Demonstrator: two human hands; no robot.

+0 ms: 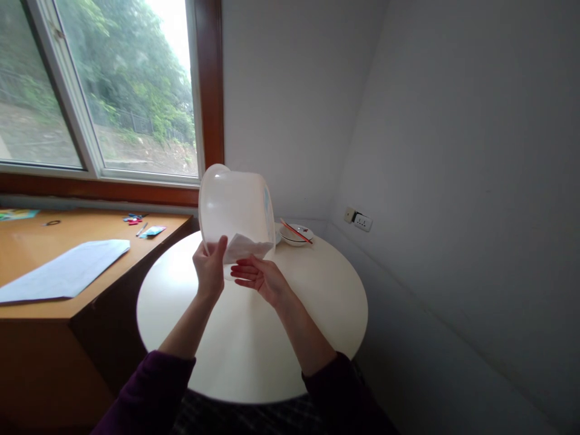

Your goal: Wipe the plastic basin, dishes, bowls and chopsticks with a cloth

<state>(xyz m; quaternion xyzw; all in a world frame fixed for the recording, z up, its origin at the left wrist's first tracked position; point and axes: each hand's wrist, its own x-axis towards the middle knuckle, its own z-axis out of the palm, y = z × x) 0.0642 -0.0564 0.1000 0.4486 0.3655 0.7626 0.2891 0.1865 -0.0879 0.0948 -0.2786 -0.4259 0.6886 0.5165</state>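
Observation:
A translucent white plastic basin (235, 202) is held tilted on its side above the round white table, its wide rim toward the left. My left hand (211, 269) grips the lower rim, thumb up against the wall. My right hand (267, 281) is under the basin's lower right side, palm partly turned up and fingers pointing left. Its thumb and forefinger are at a white tissue (247, 246) that lies along the basin's lower wall. Whether the tissue is inside or outside that wall is hard to tell.
Bowls (296, 234) with red chopsticks (290, 228) across them stand at the back of the round table (254, 350). To the left, a wooden desk (99, 275) bears a white sheet (72, 266), a small blue packet (153, 231) and small colourful pieces (133, 219). A wall socket (362, 222) is at right.

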